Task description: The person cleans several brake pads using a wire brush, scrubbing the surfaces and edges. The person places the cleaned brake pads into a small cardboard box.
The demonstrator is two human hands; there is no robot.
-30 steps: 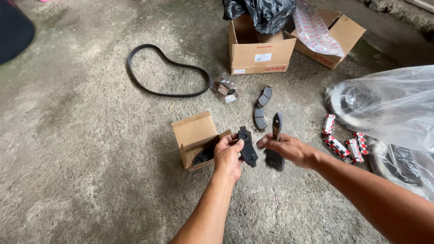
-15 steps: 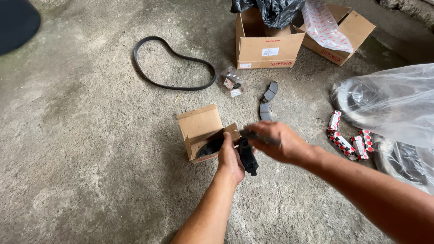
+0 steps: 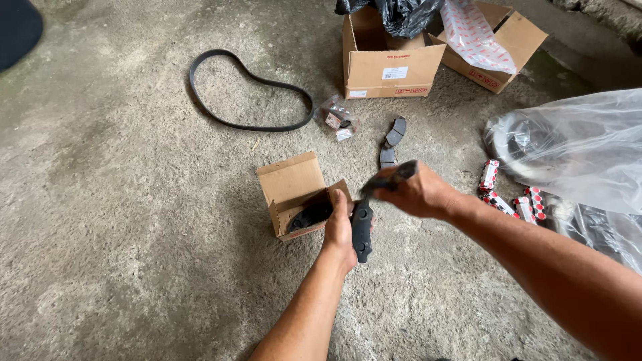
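Observation:
My left hand (image 3: 339, 230) grips a dark brake pad (image 3: 362, 230) held on edge beside a small open cardboard box (image 3: 292, 183) on the concrete floor. Something dark lies inside the box. My right hand (image 3: 416, 194) holds a second dark brake pad (image 3: 393, 177) just above and to the right of the first one. Both pads hover near the box's open right side.
Two more brake pads (image 3: 392, 142) lie on the floor behind. A black rubber belt (image 3: 247, 90) loops at the upper left. A small plastic bag of parts (image 3: 336, 118), two larger cardboard boxes (image 3: 388, 63), small red-and-white boxes (image 3: 508, 197) and a big clear plastic bag (image 3: 575, 147) lie around.
My right hand brought its pad from upright at the right over toward the box, now tilted above the left hand's pad. The camera shifted slightly.

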